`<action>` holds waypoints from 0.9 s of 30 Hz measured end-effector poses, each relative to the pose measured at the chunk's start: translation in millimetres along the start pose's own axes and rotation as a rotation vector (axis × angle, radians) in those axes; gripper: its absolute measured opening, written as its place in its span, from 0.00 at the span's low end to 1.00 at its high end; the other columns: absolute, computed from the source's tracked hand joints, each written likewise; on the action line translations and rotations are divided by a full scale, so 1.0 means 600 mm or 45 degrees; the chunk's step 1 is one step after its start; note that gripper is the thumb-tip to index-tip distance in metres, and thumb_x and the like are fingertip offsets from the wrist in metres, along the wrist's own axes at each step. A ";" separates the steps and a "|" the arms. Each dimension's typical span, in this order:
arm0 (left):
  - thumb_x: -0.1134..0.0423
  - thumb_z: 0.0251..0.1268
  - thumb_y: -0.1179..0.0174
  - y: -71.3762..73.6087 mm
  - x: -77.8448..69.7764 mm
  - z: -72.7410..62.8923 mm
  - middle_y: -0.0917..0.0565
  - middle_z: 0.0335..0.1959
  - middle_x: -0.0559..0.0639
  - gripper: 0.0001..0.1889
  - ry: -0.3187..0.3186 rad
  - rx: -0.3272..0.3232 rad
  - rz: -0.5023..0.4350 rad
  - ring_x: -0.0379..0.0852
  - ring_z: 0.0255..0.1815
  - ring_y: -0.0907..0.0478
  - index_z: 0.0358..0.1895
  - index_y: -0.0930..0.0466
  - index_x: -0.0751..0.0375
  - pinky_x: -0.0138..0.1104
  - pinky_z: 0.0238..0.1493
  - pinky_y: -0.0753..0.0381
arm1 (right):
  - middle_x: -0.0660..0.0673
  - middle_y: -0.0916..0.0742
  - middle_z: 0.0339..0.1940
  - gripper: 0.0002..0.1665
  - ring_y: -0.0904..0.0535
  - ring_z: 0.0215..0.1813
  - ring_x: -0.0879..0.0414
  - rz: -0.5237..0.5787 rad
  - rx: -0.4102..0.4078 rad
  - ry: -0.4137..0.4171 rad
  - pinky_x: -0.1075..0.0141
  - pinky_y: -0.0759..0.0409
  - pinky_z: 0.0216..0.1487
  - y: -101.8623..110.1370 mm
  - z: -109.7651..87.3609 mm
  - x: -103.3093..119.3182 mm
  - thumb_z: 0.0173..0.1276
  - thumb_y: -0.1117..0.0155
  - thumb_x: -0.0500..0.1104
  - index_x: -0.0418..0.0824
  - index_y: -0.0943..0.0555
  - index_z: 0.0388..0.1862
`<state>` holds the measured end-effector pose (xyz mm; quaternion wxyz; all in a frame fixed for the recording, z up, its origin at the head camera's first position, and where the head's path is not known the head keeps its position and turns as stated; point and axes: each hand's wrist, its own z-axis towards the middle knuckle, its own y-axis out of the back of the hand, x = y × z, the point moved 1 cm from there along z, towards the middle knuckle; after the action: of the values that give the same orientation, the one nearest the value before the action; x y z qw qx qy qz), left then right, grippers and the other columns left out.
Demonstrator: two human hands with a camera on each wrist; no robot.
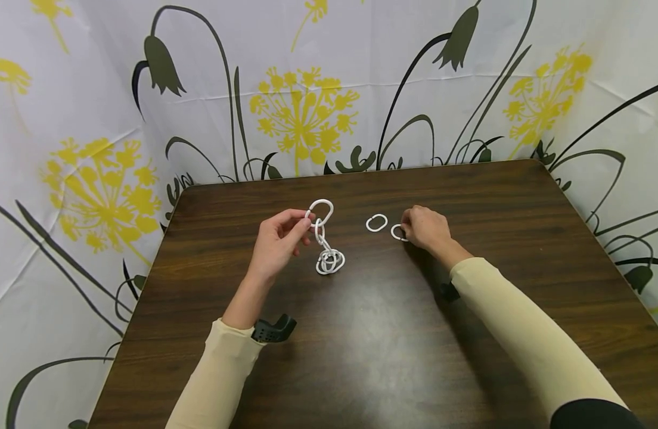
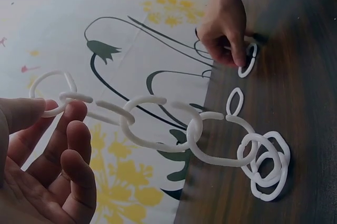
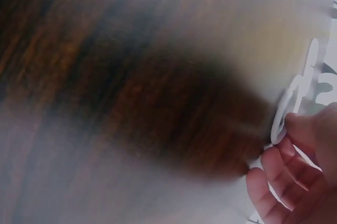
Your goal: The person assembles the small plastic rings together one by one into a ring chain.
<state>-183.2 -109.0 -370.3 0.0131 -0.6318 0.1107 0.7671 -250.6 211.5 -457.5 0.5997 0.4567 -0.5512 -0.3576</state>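
Observation:
My left hand pinches the end link of a white chain of oval plastic links between thumb and fingers. From there the chain hangs down, its lower links bunched on the tabletop, as the left wrist view also shows. To the right, the thumb and fingers of my right hand pinch a separate white link at the table surface. Another loose white link lies flat between that one and the chain. Small gaps show in some of the links in the left wrist view.
A dark wood-grain table spreads under both hands. Behind its far edge hangs a white curtain printed with yellow and grey-green flowers. A dark camera mount sits on the left wrist.

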 end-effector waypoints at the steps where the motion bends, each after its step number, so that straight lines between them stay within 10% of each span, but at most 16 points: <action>1: 0.64 0.71 0.40 0.000 0.000 0.000 0.16 0.38 0.67 0.10 0.001 0.003 0.000 0.46 0.26 0.23 0.48 0.17 0.66 0.30 0.19 0.28 | 0.46 0.17 0.35 0.07 0.21 0.37 0.49 0.005 0.008 -0.003 0.50 0.23 0.38 0.001 0.001 -0.001 0.68 0.38 0.44 0.44 0.16 0.38; 14: 0.63 0.71 0.40 0.001 0.002 0.000 0.15 0.36 0.63 0.12 -0.008 0.006 0.020 0.47 0.27 0.22 0.49 0.18 0.69 0.31 0.20 0.27 | 0.42 0.13 0.36 0.10 0.19 0.37 0.49 0.499 -0.187 0.089 0.59 0.23 0.38 0.068 0.011 0.052 0.71 0.39 0.40 0.37 0.17 0.46; 27: 0.61 0.71 0.41 0.000 0.003 -0.001 0.17 0.40 0.66 0.11 -0.021 0.002 0.078 0.51 0.29 0.22 0.48 0.17 0.65 0.31 0.20 0.27 | 0.38 0.16 0.27 0.13 0.19 0.25 0.56 1.433 -0.025 0.241 0.59 0.15 0.32 0.163 -0.021 0.192 0.71 0.37 0.38 0.28 0.19 0.46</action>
<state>-183.2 -109.2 -371.9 -0.0090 -0.6219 0.1304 0.7721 -229.7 137.8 -326.8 0.7488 0.1174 -0.6500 0.0544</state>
